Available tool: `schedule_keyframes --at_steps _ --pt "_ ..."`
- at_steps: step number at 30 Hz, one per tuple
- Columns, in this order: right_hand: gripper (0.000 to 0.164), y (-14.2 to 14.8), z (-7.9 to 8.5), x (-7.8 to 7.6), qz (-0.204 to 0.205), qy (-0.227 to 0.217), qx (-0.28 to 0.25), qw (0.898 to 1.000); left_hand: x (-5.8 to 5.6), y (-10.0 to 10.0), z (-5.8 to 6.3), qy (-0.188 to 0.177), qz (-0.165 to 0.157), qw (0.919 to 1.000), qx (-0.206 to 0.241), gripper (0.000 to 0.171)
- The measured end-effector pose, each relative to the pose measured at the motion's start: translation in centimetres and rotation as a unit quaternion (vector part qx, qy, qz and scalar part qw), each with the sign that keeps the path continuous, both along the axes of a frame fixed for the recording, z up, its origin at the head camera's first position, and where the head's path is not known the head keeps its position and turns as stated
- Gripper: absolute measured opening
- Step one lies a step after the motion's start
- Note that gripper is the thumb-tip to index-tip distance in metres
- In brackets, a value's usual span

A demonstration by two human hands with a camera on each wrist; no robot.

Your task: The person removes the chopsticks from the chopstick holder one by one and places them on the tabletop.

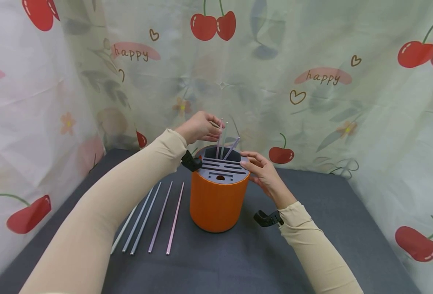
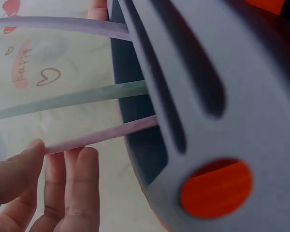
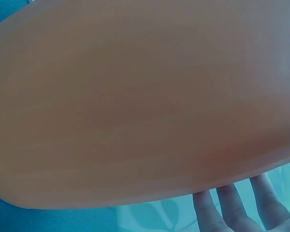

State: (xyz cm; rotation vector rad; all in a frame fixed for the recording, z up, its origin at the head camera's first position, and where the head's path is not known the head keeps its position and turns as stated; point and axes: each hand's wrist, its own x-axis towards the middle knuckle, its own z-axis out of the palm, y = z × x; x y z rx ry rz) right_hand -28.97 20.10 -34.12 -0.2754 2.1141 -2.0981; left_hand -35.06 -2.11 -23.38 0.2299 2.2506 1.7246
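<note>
An orange round knife holder (image 1: pixel 218 204) with a grey slotted top stands upright on the dark table. In its rear compartment lean a pink chopstick (image 2: pixel 104 135), a pale green chopstick (image 2: pixel 72 99) and a purple chopstick (image 2: pixel 63 25). My left hand (image 1: pixel 201 127) pinches the pink one between thumb and fingers above the opening, its lower end hidden inside the compartment. At the right side of the rim, my right hand (image 1: pixel 262 173) holds the holder, thumb on the top edge and fingers round the side. The orange wall fills most of the right wrist view.
Several more coloured chopsticks (image 1: pixel 161 220) lie side by side on the table (image 1: pixel 216 261), left of the holder; my left forearm covers part of them. A cherry-printed curtain (image 1: pixel 238 81) hangs around the back and sides.
</note>
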Motion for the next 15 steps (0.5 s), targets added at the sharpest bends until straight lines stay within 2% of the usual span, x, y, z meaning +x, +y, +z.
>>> schedule_keyframes --at_steps 3,5,9,11,12,15 --pt "0.038 0.0 0.0 0.0 0.002 0.001 -0.002 1.000 0.1 -0.2 0.1 0.015 0.005 0.9998 0.014 0.026" --pt "0.038 0.0 0.0 0.0 0.003 0.001 -0.003 1.000 0.3 -0.6 0.6 0.030 0.010 0.9990 0.033 0.025" --pt "0.037 0.0 0.0 0.1 0.003 -0.001 -0.003 1.000 0.9 -2.0 2.8 0.075 0.032 0.9918 0.099 0.023" --pt "0.038 0.0 -0.1 0.0 0.003 -0.002 -0.004 1.000 1.3 -3.0 4.3 0.103 0.049 0.9826 0.146 0.022" --pt "0.039 0.0 -0.1 0.0 0.003 -0.002 -0.004 1.000 1.5 -3.7 5.0 0.119 0.060 0.9754 0.175 0.021" --pt "0.039 0.0 -0.1 0.0 0.003 -0.002 -0.006 1.000 1.9 -5.9 7.0 0.158 0.097 0.9454 0.268 0.021"
